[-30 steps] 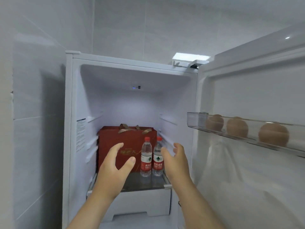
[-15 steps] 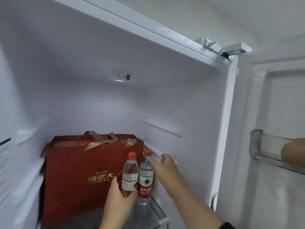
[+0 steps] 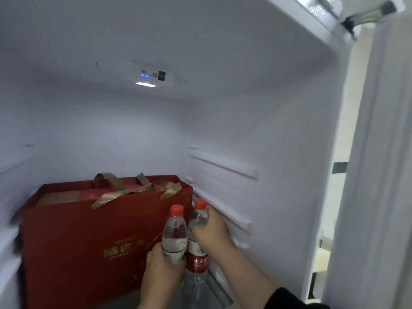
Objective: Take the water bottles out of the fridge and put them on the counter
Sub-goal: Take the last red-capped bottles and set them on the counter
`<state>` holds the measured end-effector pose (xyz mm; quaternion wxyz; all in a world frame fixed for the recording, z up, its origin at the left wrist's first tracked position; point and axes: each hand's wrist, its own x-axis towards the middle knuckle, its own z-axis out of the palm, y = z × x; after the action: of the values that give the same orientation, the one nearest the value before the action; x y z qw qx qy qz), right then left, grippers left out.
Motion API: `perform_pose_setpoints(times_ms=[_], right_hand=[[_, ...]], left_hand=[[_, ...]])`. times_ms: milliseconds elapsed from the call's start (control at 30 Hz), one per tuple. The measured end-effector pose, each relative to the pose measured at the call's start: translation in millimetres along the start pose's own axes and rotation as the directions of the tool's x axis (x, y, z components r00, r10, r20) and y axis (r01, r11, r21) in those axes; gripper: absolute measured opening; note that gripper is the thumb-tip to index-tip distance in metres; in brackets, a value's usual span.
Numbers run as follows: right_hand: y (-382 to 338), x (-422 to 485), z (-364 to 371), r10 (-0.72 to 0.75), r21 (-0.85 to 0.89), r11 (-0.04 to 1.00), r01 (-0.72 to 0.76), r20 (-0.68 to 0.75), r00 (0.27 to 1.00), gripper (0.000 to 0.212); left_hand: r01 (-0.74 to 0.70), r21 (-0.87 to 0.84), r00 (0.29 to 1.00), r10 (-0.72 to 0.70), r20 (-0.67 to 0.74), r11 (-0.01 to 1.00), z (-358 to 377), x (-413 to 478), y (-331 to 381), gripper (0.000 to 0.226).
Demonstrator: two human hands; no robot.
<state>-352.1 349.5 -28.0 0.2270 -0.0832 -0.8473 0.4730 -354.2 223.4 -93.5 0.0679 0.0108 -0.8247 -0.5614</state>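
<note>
Inside the fridge, low on the right: left water bottle and right water bottle, both clear with red caps, upright, touching side by side.

- left hand wrapped round the left water bottle's lower half, fingers curled over the label; base hidden behind the hand.
- right hand clasps the right water bottle at the shoulder, just under the cap, fingers curled round it. Red label faces out below the hand.
- Right water bottle's base reaches down to the glass shelf; whether either is lifted clear, cannot tell.

Just left of the pair, a red gift bag with gold ribbon handles and gold lettering. Shelf rails run along the right wall, beside the right hand. Dark sleeve on the right forearm. Ceiling light panel lit, small blue display. Open door at far right.
</note>
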Motion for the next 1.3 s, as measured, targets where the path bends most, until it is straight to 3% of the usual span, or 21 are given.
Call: perform_pose_setpoints(times_ms=[133,267,367,500,600,833,1067,1300], right_hand=[[1.1,4.8,5.4,-0.027,-0.107,0.994,0.026,-0.005,1.000,0.025],[7.0,7.3,5.9,-0.021,-0.079,0.997,0.021,0.003,1.000,0.027],[15.5,1.3,9.3,0.019,-0.015,1.000,-0.018,0.071,0.997,0.053],[33.9,-9.0,25.8,0.026,-0.054,0.998,-0.024,0.046,0.999,0.075],[56.7,-14.2,39.8,0.077,0.003,0.997,-0.077,0.030,0.997,0.059],[67.9,-38.2,47.6,0.139,0.129,0.983,-0.126,-0.094,0.986,0.054],[3.6,-82.7,19.0,-0.060,0.126,0.989,0.081,-0.164,0.985,0.046],[-81.6,-131.1,-61.8,-0.263,0.064,0.955,0.290,-0.271,0.926,0.047]], left_hand=[[-0.037,0.000,0.997,0.037,-0.060,0.999,-3.3,-1.3,-9.0,0.055],[-0.029,0.003,0.987,0.029,-0.156,1.000,-18.3,-6.0,-19.0,0.045],[-0.027,-0.015,0.978,0.023,-0.209,1.000,-34.8,-11.4,-31.5,0.039],[-0.011,-0.017,0.967,0.006,-0.253,1.000,-53.0,-16.8,-40.5,0.038],[-0.013,-0.051,0.956,-0.002,-0.293,0.999,-61.2,-19.3,-46.8,0.040],[-0.059,-0.170,0.956,0.007,-0.294,0.984,-66.1,-27.6,-51.2,0.034],[-0.076,-0.172,0.968,0.031,-0.250,0.982,-80.0,-47.6,-22.1,0.028],[-0.403,-0.135,0.897,0.361,-0.256,0.905,-106.9,-81.9,61.5,0.029]])
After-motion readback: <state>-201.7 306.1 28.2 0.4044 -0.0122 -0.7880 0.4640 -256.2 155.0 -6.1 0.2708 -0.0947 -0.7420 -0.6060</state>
